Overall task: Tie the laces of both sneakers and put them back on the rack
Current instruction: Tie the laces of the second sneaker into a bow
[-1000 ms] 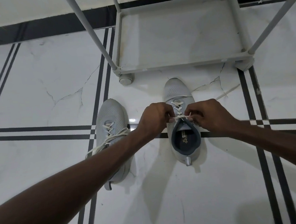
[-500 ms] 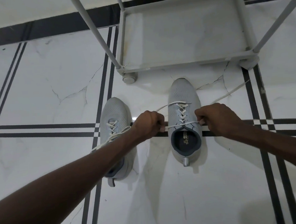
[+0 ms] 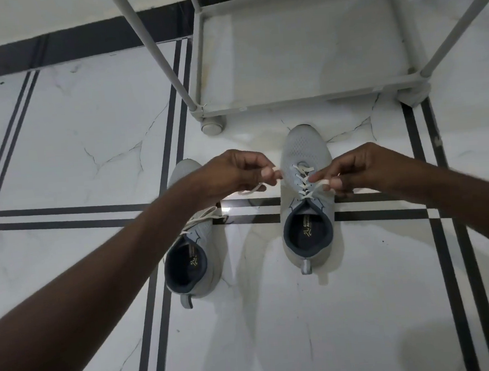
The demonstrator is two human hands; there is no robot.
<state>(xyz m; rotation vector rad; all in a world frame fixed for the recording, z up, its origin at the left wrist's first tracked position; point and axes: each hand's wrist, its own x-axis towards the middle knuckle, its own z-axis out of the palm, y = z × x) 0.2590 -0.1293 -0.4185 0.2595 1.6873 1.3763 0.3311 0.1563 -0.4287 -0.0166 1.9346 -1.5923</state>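
Two grey sneakers stand on the floor, toes toward the rack. The right sneaker (image 3: 308, 207) has white laces (image 3: 303, 178) threaded up its tongue. My left hand (image 3: 234, 174) pinches one lace end just left of that shoe. On the shoe's right side, my right hand (image 3: 360, 168) pinches the other lace end. The left sneaker (image 3: 191, 255) lies partly under my left forearm, with its laces loose. The grey shoe rack (image 3: 303, 97) stands right behind the shoes, its bottom shelf bare.
White marble floor tiles with black stripe lines (image 3: 66, 215) spread all around. The rack has slanted poles (image 3: 152, 49) and round feet (image 3: 212, 126) close to the right sneaker's toe. A dark skirting band (image 3: 69, 50) runs along the back.
Both hands have lifted off the shoe's collar and pulled apart, each drawing a lace end out to its side. The view has shifted slightly closer.
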